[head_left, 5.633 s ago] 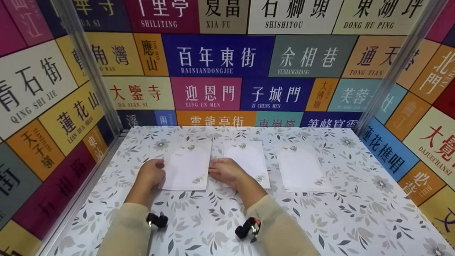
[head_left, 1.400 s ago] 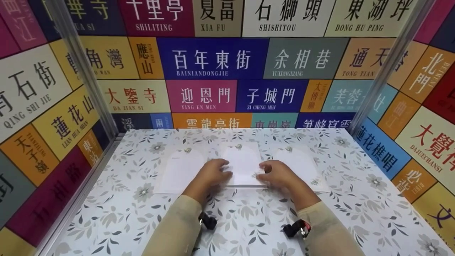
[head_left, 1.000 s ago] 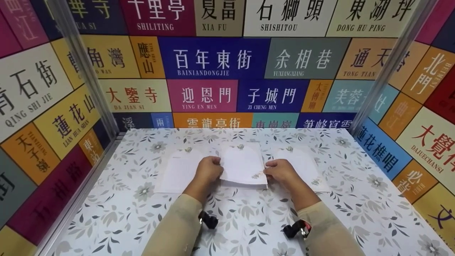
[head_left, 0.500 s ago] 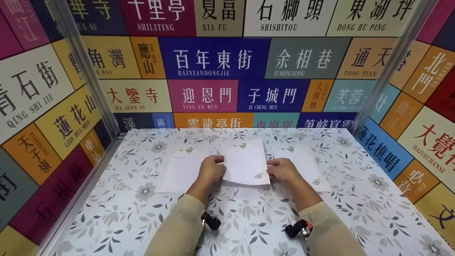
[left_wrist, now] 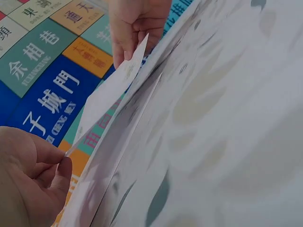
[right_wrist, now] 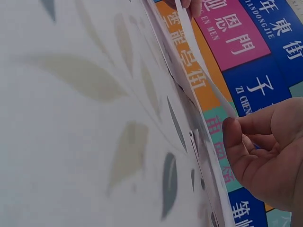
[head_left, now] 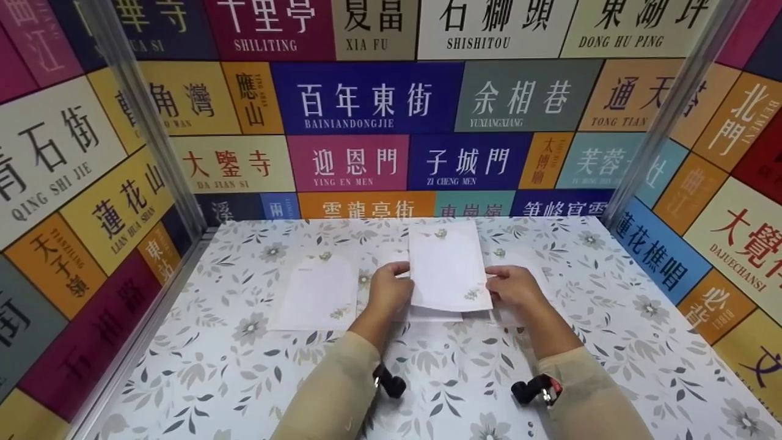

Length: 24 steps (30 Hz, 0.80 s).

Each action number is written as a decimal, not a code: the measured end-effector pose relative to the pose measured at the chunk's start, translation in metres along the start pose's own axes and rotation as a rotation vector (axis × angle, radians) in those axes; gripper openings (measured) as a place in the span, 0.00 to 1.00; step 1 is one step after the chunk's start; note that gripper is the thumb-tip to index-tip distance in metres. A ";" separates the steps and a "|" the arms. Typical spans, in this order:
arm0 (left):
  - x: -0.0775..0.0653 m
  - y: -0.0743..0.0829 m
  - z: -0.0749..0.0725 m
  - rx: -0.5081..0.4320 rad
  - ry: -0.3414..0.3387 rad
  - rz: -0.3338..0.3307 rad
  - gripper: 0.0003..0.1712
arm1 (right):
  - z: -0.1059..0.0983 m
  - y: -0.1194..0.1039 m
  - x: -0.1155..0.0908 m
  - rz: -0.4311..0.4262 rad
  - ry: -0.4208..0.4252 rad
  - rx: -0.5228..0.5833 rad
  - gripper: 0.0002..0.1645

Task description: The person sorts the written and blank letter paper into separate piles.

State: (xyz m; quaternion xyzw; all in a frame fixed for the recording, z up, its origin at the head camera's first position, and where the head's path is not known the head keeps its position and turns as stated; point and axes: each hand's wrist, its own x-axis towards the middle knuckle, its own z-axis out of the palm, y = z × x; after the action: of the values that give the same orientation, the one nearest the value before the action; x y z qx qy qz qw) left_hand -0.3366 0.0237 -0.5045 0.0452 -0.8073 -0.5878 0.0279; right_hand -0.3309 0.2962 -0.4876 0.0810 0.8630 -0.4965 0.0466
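Observation:
Between both hands hangs a sheet of letter paper (head_left: 449, 269) with an arch outline and small flower prints at its top and lower right. My left hand (head_left: 388, 293) pinches its left edge between thumb and fingers. On the opposite edge, my right hand (head_left: 516, 290) pinches it too. Both wrist views show the sheet raised off the tabletop, slightly bent. Beneath it, another white sheet (head_left: 435, 316) shows along its lower edge, the rest hidden. A matching left sheet (head_left: 317, 293) lies flat. The right sheet (head_left: 528, 263) is partly covered by the held paper and right hand.
White cloth with grey leaves and flowers covers the table (head_left: 201, 360). Behind it stands a wall of coloured name panels (head_left: 366, 98), with metal corner posts (head_left: 149, 116) on either side. Black wrist devices (head_left: 391, 382) sit on both sleeves.
Hands first held the left sheet's edges, then moved to the middle pile. They have since lifted its top sheet and carried it up and to the right, uncovering paper beneath.

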 end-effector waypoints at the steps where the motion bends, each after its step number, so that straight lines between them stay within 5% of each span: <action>1: -0.001 0.002 0.005 -0.005 -0.004 -0.005 0.26 | -0.005 0.002 0.000 -0.004 0.004 0.002 0.28; 11: -0.015 0.015 0.058 -0.169 -0.079 -0.057 0.27 | -0.054 0.027 -0.011 0.050 -0.009 0.095 0.31; 16: -0.024 0.022 0.080 -0.180 -0.127 -0.046 0.26 | -0.079 0.039 -0.016 0.071 -0.013 0.076 0.31; 24: -0.032 0.026 0.094 -0.239 -0.316 -0.040 0.33 | -0.111 0.058 -0.013 0.149 -0.045 0.109 0.33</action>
State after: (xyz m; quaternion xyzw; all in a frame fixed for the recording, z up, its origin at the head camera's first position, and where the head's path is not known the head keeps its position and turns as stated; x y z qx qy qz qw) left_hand -0.3154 0.1241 -0.5083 -0.0353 -0.7252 -0.6795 -0.1057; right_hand -0.3070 0.4194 -0.4790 0.1364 0.8251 -0.5394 0.0985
